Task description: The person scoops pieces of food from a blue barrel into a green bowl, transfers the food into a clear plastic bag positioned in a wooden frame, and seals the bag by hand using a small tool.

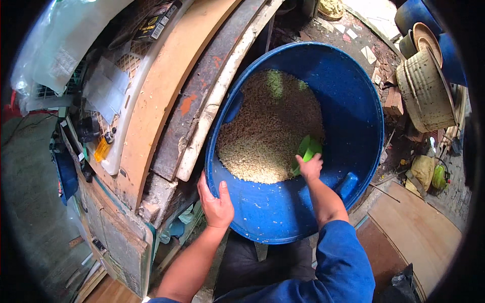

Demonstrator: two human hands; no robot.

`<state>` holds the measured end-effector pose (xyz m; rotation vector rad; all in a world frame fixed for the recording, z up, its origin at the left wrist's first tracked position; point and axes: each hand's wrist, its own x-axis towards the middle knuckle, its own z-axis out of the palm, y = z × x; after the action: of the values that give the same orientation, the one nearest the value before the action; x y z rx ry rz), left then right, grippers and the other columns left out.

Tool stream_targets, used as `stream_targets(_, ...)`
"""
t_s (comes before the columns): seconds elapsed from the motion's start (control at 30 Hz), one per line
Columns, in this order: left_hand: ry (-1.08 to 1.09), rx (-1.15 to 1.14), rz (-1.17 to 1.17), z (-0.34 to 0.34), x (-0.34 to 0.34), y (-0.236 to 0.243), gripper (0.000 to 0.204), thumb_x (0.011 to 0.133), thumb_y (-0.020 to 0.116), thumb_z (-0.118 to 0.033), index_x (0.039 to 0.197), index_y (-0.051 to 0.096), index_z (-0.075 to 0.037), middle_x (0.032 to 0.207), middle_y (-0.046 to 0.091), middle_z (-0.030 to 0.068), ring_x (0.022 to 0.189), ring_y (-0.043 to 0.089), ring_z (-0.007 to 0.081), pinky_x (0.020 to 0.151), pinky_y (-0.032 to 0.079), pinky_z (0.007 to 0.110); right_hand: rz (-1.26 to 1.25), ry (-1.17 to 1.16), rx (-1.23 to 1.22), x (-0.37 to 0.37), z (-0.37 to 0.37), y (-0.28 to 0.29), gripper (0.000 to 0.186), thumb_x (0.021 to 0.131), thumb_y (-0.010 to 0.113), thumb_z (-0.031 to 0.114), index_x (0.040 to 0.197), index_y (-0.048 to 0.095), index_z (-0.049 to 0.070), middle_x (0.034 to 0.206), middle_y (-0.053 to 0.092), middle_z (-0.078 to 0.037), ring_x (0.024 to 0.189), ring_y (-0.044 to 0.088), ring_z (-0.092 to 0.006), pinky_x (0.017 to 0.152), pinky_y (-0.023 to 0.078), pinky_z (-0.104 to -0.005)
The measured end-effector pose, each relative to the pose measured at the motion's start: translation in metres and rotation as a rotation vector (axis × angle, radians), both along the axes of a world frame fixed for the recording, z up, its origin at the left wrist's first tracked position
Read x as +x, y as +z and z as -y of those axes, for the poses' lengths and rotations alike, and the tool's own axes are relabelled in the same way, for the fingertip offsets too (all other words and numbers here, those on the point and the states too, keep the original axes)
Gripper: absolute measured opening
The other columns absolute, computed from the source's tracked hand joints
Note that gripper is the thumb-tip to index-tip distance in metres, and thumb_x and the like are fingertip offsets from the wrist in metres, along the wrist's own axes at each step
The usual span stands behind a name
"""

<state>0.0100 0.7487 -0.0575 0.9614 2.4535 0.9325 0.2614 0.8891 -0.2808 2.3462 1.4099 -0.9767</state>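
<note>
A large blue plastic barrel [353,96] stands tilted in front of me, its mouth facing up toward me. Pale, crumbly grain-like material [262,136] lies inside, lit at the near left and shaded farther back. My right hand [310,167] reaches into the barrel, closed on a bright green scoop [309,147] at the right edge of the material. Part of the scoop is hidden by my fingers. At the barrel's near left rim, my left hand [217,207] grips the edge, thumb over the rim and fingers along the outside.
Left of the barrel, stacked boards [166,96] form a raised edge beside a cluttered shelf with a yellow lighter [103,147]. A dirty cream tub [427,91] lies at the far right. Flat wooden sheets [414,217] lie at the near right.
</note>
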Motion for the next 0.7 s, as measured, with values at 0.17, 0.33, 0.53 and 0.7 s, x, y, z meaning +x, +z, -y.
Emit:
stream_targets(0.17, 0.007, 0.030, 0.062, -0.003, 0.001, -0.001, 0.056, 0.094, 0.058, -0.021, 0.140, 0.038, 0.005, 0.131, 0.049, 0.0267, 0.121, 0.048, 0.0416, 0.105, 0.036, 0.047, 0.058, -0.167, -0.029, 0.024, -0.013, -0.044, 0.111, 0.063, 0.084, 0.046, 0.146, 0.023, 0.003, 0.136, 0.044, -0.032, 0.125, 0.047, -0.0471, 0.107, 0.041, -0.0490)
stream_targets(0.33, -0.006, -0.015, -0.014, -0.004, 0.002, 0.000, 0.051, 0.097, 0.055, -0.016, 0.140, 0.038, 0.004, 0.129, 0.052, 0.0223, 0.117, 0.053, 0.0327, 0.103, 0.039, 0.041, -0.044, -0.206, -0.046, 0.026, -0.013, -0.047, 0.108, 0.063, 0.080, 0.031, 0.147, 0.018, 0.004, 0.134, 0.043, -0.037, 0.124, 0.048, -0.0475, 0.108, 0.041, -0.0465)
stream_targets(0.53, 0.025, -0.003, 0.028, -0.001, 0.002, 0.001, 0.054, 0.095, 0.057, -0.020, 0.139, 0.038, 0.005, 0.130, 0.049, 0.0271, 0.119, 0.049, 0.0419, 0.104, 0.038, 0.047, -0.206, -0.199, 0.217, -0.004, 0.010, -0.013, 0.106, 0.064, 0.077, 0.016, 0.149, 0.014, 0.009, 0.129, 0.043, -0.035, 0.118, 0.048, -0.0495, 0.106, 0.041, -0.0485)
stream_targets(0.7, 0.002, 0.005, 0.000, -0.003, 0.002, -0.001, 0.054, 0.095, 0.056, -0.019, 0.139, 0.039, 0.005, 0.129, 0.050, 0.0269, 0.119, 0.050, 0.0421, 0.103, 0.038, 0.047, -0.330, -0.319, 0.267, -0.060, 0.039, -0.001, 0.113, 0.065, 0.077, 0.010, 0.154, 0.008, 0.018, 0.130, 0.041, -0.034, 0.118, 0.048, -0.0477, 0.105, 0.040, -0.0508)
